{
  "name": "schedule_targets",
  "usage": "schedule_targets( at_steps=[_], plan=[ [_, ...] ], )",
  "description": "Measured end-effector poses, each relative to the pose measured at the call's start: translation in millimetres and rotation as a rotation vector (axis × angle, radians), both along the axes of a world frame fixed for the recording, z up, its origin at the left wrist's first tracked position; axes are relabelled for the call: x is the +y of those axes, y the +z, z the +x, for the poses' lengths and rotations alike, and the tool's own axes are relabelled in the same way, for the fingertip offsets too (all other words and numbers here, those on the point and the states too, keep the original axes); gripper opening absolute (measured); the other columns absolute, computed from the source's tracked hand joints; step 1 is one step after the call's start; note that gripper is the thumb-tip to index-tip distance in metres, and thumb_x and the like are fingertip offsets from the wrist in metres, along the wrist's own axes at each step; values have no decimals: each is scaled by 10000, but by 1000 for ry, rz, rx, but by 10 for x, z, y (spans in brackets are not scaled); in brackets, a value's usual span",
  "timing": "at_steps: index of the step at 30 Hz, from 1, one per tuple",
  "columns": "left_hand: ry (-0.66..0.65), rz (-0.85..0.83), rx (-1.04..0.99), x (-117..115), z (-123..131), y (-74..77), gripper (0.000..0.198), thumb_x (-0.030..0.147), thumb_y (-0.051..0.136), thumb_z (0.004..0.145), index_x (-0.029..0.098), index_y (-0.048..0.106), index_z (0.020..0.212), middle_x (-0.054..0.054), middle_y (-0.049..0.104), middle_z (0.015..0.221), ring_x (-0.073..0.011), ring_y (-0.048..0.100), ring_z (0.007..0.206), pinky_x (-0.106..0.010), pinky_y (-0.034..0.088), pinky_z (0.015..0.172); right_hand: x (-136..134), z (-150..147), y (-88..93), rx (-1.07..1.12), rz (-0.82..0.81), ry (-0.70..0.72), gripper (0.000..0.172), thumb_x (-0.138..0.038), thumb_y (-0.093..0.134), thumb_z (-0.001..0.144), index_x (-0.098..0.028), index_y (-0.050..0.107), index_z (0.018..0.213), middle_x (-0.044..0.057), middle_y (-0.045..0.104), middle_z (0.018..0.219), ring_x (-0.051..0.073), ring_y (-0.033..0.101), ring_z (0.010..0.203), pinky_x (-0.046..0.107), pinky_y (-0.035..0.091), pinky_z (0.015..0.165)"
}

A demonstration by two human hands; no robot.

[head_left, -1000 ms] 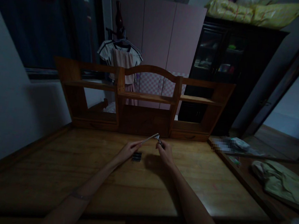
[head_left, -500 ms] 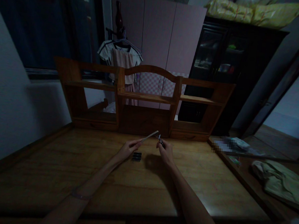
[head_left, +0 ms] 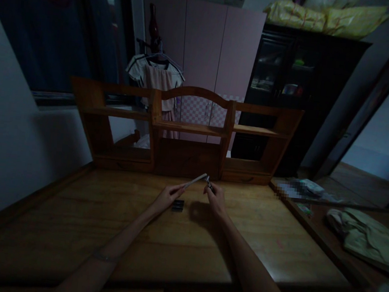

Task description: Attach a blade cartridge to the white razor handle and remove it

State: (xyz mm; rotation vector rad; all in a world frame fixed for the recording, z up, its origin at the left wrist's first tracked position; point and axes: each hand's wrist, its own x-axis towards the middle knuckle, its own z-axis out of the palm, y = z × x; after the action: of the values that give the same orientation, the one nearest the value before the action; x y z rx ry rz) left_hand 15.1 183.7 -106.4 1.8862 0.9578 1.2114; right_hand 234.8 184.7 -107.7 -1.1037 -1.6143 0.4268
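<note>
Over the wooden desk, my left hand (head_left: 167, 197) is closed on one end of a thin pale stick (head_left: 195, 180), which slants up to the right. My right hand (head_left: 215, 197) grips a small dark-handled tool (head_left: 209, 183) with a shiny metal head. The tool's head is right beside the stick's far tip; whether they touch is too small to tell. Several small black pieces (head_left: 177, 205) lie in a stack of rows on the desk, just right of my left hand.
A wooden shelf unit (head_left: 191, 128) stands along the back of the desk (head_left: 131, 231). Light green cloth (head_left: 361, 235) and a pale packet (head_left: 310, 188) lie on a surface to the right. A wall borders the left side.
The stick's tip has come down slightly and is closer to the tool's head. Both hands keep their holds. The view has shifted a little.
</note>
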Motion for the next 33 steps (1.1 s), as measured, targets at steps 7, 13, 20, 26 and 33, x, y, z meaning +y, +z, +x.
schedule_targets(
  at_steps=[7, 13, 20, 26, 33],
  plan=[
    [2, -21, -1, 43, -15, -41, 497, 441, 519, 812, 130, 570, 1197, -82, 660, 1010, -204, 569, 853, -309, 430, 778, 6, -4, -19, -10, 1, 26, 212, -257, 406, 763, -163, 552, 642, -17, 466, 581, 128, 444, 562, 215, 280, 527],
    [60, -45, -16, 0, -22, 7, 535, 460, 527, 798, 114, 562, 1205, -66, 660, 903, -170, 539, 765, -272, 422, 719, 8, -1, -16, -16, 2, 34, 208, -262, 412, 774, -167, 547, 647, -21, 457, 581, 130, 444, 565, 217, 285, 535],
    [13, -44, -8, -12, -1, 16, 516, 458, 526, 793, 131, 580, 1189, -57, 641, 943, -193, 530, 852, -288, 409, 773, -5, 2, 0, -9, 1, 58, 207, -256, 415, 776, -162, 550, 649, -20, 460, 589, 126, 442, 569, 218, 281, 532],
    [8, -80, -3, 23, -15, -31, 526, 450, 519, 809, 126, 549, 1223, -40, 631, 824, -132, 496, 677, -228, 388, 633, 5, 1, -17, -12, 4, 73, 208, -257, 420, 778, -161, 555, 654, -22, 459, 593, 123, 438, 571, 216, 279, 534],
    [36, -46, -21, 5, -23, -20, 515, 457, 527, 801, 122, 578, 1188, -45, 636, 848, -134, 505, 700, -228, 393, 642, 17, 3, -22, -39, 4, 38, 211, -260, 423, 787, -164, 552, 650, -26, 447, 572, 123, 441, 560, 218, 267, 524]
  ],
)
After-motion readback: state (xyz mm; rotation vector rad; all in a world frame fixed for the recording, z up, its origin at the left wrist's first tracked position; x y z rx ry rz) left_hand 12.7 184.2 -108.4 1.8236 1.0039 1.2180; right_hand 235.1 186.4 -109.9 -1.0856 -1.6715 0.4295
